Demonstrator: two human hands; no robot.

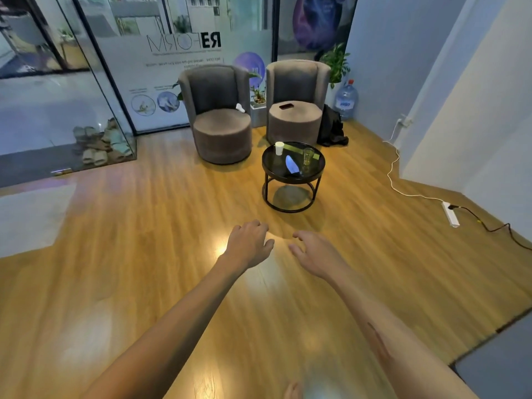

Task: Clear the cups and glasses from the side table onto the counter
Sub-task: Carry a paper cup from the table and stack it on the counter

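**Black glass side table holds one paper cup and one drinking glass**

Dark and round, the side table [293, 177] stands on a black metal ring frame at about 12 o'clock from the person, on the wood-plank floor [144, 254]. On its top, a white paper cup [279, 148] stands upright at the 10 o'clock edge; what it holds cannot be seen. A clear drinking glass [308, 156] stands upright toward 2 o'clock, well apart from the cup, with a little yellowish liquid at its bottom.

Both bare arms reach forward over the floor, short of the table. The left hand [249, 243] has its fingers loosely curled and holds nothing. The right hand [315, 251] is relaxed, fingers slightly spread, also holding nothing.

Two grey tub armchairs [218, 116] sit beyond the table at 11 and 12 o'clock; a large water bottle [346, 100] stands in the corner at 1 o'clock.
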